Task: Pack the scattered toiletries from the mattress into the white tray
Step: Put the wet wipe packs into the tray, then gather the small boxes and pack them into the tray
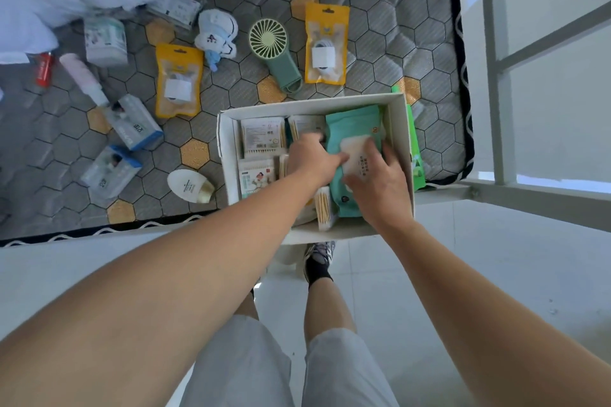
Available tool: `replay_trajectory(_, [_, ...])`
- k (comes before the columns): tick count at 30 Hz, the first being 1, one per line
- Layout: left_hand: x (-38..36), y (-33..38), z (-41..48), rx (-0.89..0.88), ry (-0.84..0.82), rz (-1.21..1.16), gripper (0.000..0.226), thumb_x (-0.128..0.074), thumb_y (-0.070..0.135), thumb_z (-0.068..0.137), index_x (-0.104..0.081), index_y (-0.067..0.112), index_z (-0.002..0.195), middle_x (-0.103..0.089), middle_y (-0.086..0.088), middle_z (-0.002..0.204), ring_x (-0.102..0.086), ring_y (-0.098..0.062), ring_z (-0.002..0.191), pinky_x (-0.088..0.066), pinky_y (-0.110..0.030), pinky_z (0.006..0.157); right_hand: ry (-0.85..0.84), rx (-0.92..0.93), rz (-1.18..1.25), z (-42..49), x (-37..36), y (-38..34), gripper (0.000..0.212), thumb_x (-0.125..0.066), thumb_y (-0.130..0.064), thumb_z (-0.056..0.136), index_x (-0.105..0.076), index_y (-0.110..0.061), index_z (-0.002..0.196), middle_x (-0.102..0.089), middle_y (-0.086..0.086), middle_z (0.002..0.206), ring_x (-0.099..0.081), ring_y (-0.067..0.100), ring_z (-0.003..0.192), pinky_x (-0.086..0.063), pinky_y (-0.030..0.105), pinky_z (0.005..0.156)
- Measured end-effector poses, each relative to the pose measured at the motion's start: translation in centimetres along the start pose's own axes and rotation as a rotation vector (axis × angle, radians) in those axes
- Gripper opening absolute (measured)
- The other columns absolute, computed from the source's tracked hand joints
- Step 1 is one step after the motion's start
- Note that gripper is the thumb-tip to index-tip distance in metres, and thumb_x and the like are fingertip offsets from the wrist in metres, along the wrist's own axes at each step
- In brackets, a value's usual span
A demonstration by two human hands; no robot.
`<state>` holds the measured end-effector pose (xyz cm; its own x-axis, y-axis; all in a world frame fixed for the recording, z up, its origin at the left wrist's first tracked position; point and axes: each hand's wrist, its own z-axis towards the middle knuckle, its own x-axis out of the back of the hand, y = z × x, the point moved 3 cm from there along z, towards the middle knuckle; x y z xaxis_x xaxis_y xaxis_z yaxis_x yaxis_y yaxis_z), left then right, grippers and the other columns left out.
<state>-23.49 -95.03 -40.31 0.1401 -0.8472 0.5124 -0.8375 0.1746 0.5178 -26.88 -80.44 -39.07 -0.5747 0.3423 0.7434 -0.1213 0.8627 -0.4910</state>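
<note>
Both hands in white tray point(228, 155): left hand point(309, 155) and right hand point(380, 185) seating teal wipes pack point(352, 129), grip on it unclear. Next, we reckon: fetch oval bottle point(190, 185) off mattress point(380, 53).

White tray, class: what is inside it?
Inside the white tray: cotton swab packs, a teal wipes pack. The left hand and right hand cover whatever lies beneath them.
</note>
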Motion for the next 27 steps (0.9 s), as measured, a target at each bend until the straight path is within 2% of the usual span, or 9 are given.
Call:
replay_trajectory(4, [-0.1, 0.2, 0.1, -0.009, -0.012, 0.048, 0.04, -0.084, 0.037, 0.08, -0.074, 0.014, 0.112, -0.076, -0.004, 0.106, -0.07, -0.021, 0.094, -0.058, -0.034, 0.084, -0.004, 0.015, -0.105, -0.1, -0.5, -0.6, 0.074, -0.07, -0.024, 0.089, -0.034, -0.008, 0.153, -0.033, 0.023, 0.155, -0.045, 0.044, 0.131, -0.045, 0.044, 0.102])
replay_trajectory(8, [0.3, 0.2, 0.1, -0.057, -0.034, 0.147, 0.039, -0.081, 0.044, 0.082, -0.074, 0.013, 0.104, -0.073, -0.001, 0.093, -0.068, -0.02, 0.084, -0.056, -0.032, 0.075, -0.073, -0.017, -0.301, -0.1, -0.6, -1.2, 0.078, -0.062, -0.036, 0.096, -0.02, -0.014, 0.158, -0.018, 0.019, 0.163, -0.051, 0.043, 0.126, -0.05, 0.045, 0.09])
replay_trajectory(11, [0.8, -0.1, -0.6, -0.135, -0.029, 0.261, 0.035, -0.076, 0.043, 0.087, -0.073, 0.01, 0.098, -0.072, -0.005, 0.09, -0.068, -0.022, 0.08, -0.058, -0.034, 0.071, -0.043, 0.014, -0.402, -0.7, -0.4, -1.3, 0.071, -0.063, -0.034, 0.094, -0.03, -0.017, 0.154, -0.016, 0.021, 0.163, -0.045, 0.043, 0.131, -0.052, 0.048, 0.089])
replay_trajectory(13, [1.5, -0.4, -1.4, -0.203, -0.015, 0.274, 0.026, -0.071, 0.034, 0.092, -0.072, 0.009, 0.099, -0.071, -0.007, 0.092, -0.068, -0.023, 0.083, -0.059, -0.037, 0.074, -0.002, 0.074, -0.469, -0.9, -0.7, -1.5, 0.059, -0.068, -0.026, 0.089, -0.046, -0.017, 0.143, -0.022, 0.023, 0.161, -0.042, 0.043, 0.132, -0.052, 0.048, 0.085])
replay_trajectory(17, [4.1, -1.0, -3.2, -0.407, 0.015, 0.252, 0.03, -0.057, 0.021, 0.1, -0.064, 0.01, 0.126, -0.066, -0.007, 0.113, -0.06, -0.022, 0.102, -0.053, -0.037, 0.09, 0.095, 0.169, -0.442, -1.5, -1.2, -3.1, 0.023, -0.062, -0.02, 0.091, -0.069, -0.015, 0.112, -0.047, 0.017, 0.151, -0.044, 0.038, 0.135, -0.046, 0.05, 0.089])
replay_trajectory(19, [6.2, -1.7, -3.6, -0.522, 0.063, 0.28, 0.027, -0.054, 0.015, 0.1, -0.066, 0.007, 0.123, -0.066, -0.008, 0.109, -0.06, -0.022, 0.098, -0.05, -0.032, 0.087, 0.137, 0.174, -0.401, -1.6, -1.4, -4.2, 0.019, -0.059, -0.021, 0.093, -0.074, -0.014, 0.103, -0.063, 0.01, 0.135, -0.053, 0.036, 0.125, -0.042, 0.048, 0.094])
replay_trajectory(22, [9.7, -3.2, -4.0, -0.657, 0.29, 0.452, 0.024, -0.061, 0.011, 0.092, -0.069, 0.008, 0.114, -0.067, -0.007, 0.108, -0.06, -0.023, 0.096, -0.049, -0.033, 0.086, 0.198, 0.226, -0.235, -1.2, -1.2, -7.1, 0.016, -0.066, -0.018, 0.091, -0.076, -0.011, 0.101, -0.073, 0.011, 0.106, -0.061, 0.037, 0.097, -0.044, 0.043, 0.083])
replay_trajectory(25, [13.1, -6.1, -3.5, -0.475, 0.456, 0.498, 0.049, -0.066, 0.012, 0.086, -0.057, 0.011, 0.134, -0.056, -0.011, 0.129, -0.055, -0.028, 0.111, -0.047, -0.04, 0.092, 0.199, 0.41, -0.097, -0.7, -2.1, -11.4, 0.016, -0.068, -0.016, 0.09, -0.075, -0.008, 0.103, -0.072, 0.011, 0.104, -0.062, 0.035, 0.092, -0.046, 0.042, 0.076])
replay_trajectory(27, [14.3, -7.7, -3.0, -0.301, 0.342, 0.35, 0.052, -0.061, 0.016, 0.094, -0.047, 0.009, 0.144, -0.056, -0.013, 0.132, -0.056, -0.03, 0.115, -0.049, -0.042, 0.092, 0.218, 0.517, -0.094, -0.3, -2.8, -14.4, 0.022, -0.069, -0.015, 0.089, -0.072, -0.008, 0.11, -0.07, 0.009, 0.116, -0.062, 0.033, 0.102, -0.049, 0.044, 0.082])
